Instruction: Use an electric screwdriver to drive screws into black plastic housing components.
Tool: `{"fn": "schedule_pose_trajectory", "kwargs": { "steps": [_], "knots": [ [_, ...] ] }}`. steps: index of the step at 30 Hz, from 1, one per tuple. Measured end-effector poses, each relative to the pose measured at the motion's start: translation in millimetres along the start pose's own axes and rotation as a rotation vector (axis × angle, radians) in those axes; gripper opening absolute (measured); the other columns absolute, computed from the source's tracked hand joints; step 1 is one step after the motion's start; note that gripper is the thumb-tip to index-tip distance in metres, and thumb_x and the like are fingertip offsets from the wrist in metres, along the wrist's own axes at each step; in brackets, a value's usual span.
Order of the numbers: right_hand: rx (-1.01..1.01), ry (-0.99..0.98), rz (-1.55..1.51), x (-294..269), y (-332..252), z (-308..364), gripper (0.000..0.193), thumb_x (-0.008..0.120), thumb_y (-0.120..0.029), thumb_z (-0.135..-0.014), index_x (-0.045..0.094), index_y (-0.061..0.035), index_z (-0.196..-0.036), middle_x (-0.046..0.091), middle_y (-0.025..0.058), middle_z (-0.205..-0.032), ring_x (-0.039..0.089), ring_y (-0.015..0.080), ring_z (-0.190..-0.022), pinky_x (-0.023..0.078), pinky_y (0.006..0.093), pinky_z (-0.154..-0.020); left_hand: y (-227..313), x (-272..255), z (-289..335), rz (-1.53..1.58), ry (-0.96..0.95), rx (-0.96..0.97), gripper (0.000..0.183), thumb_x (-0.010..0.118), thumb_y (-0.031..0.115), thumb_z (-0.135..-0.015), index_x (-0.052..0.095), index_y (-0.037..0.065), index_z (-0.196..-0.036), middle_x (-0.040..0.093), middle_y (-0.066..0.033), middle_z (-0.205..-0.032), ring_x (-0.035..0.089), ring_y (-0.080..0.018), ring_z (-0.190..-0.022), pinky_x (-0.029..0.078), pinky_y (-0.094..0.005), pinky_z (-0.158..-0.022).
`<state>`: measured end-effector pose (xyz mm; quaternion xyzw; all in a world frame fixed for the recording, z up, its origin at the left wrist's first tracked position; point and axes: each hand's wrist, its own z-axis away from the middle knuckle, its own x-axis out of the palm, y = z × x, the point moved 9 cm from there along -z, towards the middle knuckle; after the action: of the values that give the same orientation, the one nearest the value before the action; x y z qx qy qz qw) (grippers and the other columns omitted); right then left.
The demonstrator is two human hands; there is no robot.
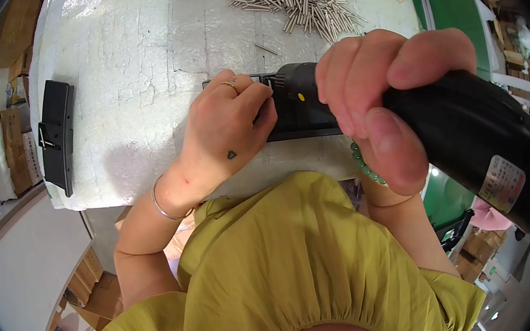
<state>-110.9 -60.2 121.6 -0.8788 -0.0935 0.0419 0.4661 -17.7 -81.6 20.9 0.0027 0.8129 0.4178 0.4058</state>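
Note:
A black electric screwdriver point(470, 126) slants across the right side, and my right hand point(370, 81) is wrapped round its body. Its nose points left over a flat black part point(302, 119) lying near the table's front edge. At the left end of that part, my left hand point(221, 121) has its fingers curled, with thumb and forefinger drawn together close to the screwdriver's tip. Whatever sits between those fingertips is hidden. The far end of the part disappears behind my right hand.
Beyond my hands lies a heap of slim silver screws or pins point(305, 1), with a single one point(266, 49) lying apart. Another long black part point(61, 140) rests at the left edge of the pale, plastic-covered table point(128, 57). Cardboard boxes point(15, 151) stand past the left side.

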Motion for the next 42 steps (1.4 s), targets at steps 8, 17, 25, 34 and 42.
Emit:
{"fn": "schedule_pose_trajectory", "kwargs": {
  "steps": [8,17,25,34,42],
  "knots": [
    [0.08,0.065,0.134,9,13,-3,0.031,0.058,-0.002,-0.077,0.038,-0.0082,-0.1,0.047,0.0039,-0.064,0.043,0.0118,-0.051,0.04,0.0298,-0.053,-9,5,8,0.002,0.022,-0.004,0.012,0.063,0.008,-0.075,0.053,0.005,-0.069,0.051,-0.0066,-0.067,0.053,-0.0259,-0.071,0.048,-0.0374,-0.06],
    [0.089,0.184,0.037,-1,11,0,0.035,0.054,0.005,-0.07,0.039,-0.0055,-0.1,0.047,0.0046,-0.067,0.043,0.0144,-0.051,0.041,0.0331,-0.053,-5,8,4,0.032,0.016,0.017,0.007,0.063,0.007,-0.073,0.056,0.006,-0.074,0.055,-0.0074,-0.071,0.054,-0.0271,-0.073,0.048,-0.038,-0.061],
    [-0.039,0.589,0.059,-104,-86,80,0.029,0.051,-0.011,-0.079,0.047,-0.0043,-0.108,0.041,0.0038,-0.061,0.041,0.0156,-0.049,0.04,0.0339,-0.056,29,-14,-5,-0.095,0.016,0.044,0.033,0.074,0.01,-0.065,0.062,0.008,-0.095,0.058,-0.0066,-0.092,0.055,-0.0272,-0.088,0.047,-0.0371,-0.072],
    [-0.068,0.863,0.169,-138,-53,127,0.03,0.055,-0.007,-0.075,0.047,-0.0035,-0.103,0.047,0.0063,-0.066,0.043,0.0151,-0.051,0.041,0.033,-0.053,36,46,11,-0.167,-0.359,0.067,0.072,0.081,0.022,-0.059,0.052,0.014,-0.125,0.049,-0.0102,-0.123,0.044,-0.0307,-0.114,0.036,-0.0421,-0.096],
    [-0.087,0.795,0.099,-139,-49,126,0.033,0.052,-0.007,-0.075,0.048,-0.0068,-0.108,0.046,0.0048,-0.065,0.042,0.0158,-0.05,0.042,0.0345,-0.056,43,39,-22,-0.009,-0.201,0.123,0.054,0.081,0.023,-0.06,0.062,0.01,-0.109,0.055,-0.0088,-0.112,0.048,-0.0318,-0.109,0.041,-0.0418,-0.09]
  ]
}}
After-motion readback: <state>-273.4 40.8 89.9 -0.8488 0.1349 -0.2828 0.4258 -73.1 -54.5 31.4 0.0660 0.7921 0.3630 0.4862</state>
